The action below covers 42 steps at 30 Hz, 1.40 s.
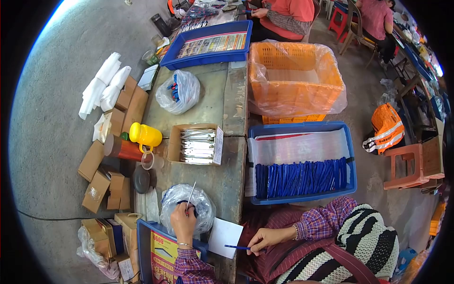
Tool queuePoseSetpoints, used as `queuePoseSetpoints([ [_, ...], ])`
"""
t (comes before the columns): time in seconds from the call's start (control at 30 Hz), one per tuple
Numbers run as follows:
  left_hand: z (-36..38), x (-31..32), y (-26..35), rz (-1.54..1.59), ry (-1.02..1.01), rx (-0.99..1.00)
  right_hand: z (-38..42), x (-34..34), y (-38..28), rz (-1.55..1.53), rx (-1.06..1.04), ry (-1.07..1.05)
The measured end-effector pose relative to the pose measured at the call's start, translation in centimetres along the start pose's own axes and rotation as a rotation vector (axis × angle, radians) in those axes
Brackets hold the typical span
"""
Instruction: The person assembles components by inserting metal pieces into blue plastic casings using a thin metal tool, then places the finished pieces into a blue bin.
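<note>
My left hand (183,221) is closed on a thin silvery rod (191,193) that points up over a clear plastic bag (202,208); small dark pieces show by the fingertips. Above the white paper (225,236), my right hand (263,239) pinches a blue pen (236,247), its tip toward the left. A cardboard box (175,144) on the table holds a stack of similar silvery rods (197,146). Many blue pens (302,179) lie in a row inside the blue tray (302,200) on the right.
A yellow bottle (147,135) and a red container (124,147) stand left of the box. Farther up are a plastic bag with small red and blue parts (178,92), a blue tray (206,59) and an orange crate (298,98). A person (288,19) sits at the far end.
</note>
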<state>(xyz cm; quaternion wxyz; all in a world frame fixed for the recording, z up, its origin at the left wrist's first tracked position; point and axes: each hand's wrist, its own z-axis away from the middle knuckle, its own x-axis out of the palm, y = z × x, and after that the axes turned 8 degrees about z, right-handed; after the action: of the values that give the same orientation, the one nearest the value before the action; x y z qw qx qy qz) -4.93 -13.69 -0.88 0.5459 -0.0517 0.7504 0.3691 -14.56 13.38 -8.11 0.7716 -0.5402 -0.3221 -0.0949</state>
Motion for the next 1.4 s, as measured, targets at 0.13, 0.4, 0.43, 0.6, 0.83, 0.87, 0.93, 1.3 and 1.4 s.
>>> queuePoseSetpoints([
  [0.13,0.0,0.0,-0.1,-0.032,-0.005,-0.002,0.1,0.0,0.3,0.005,-0.01,0.012],
  [0.4,0.0,-0.5,0.4,-0.078,0.025,-0.032,0.5,-0.2,0.6,0.048,-0.001,0.028],
  [0.43,0.1,-0.6,0.5,-0.075,0.026,-0.037,0.5,-0.2,0.8,0.036,-0.009,0.044],
  [0.6,0.3,-0.4,-0.2,-0.094,0.049,-0.034,0.9,-0.3,0.6,0.036,-0.014,0.053],
  [0.83,0.5,-0.3,-0.4,-0.126,0.053,-0.062,1.1,-0.4,1.0,0.066,-0.008,0.065],
  [0.87,0.6,-0.3,-0.5,-0.124,0.054,-0.066,1.2,-0.5,1.1,0.064,-0.01,0.061],
  [0.93,0.6,-0.2,-0.4,-0.117,0.074,-0.065,1.3,-0.6,1.2,0.057,-0.01,0.058],
  [1.3,0.8,-0.7,0.1,-0.088,0.162,0.035,1.8,-0.2,1.5,0.022,0.025,0.045],
  [1.4,1.3,-1.3,0.7,0.121,0.242,0.029,1.9,-0.3,1.7,0.027,0.056,0.037],
])
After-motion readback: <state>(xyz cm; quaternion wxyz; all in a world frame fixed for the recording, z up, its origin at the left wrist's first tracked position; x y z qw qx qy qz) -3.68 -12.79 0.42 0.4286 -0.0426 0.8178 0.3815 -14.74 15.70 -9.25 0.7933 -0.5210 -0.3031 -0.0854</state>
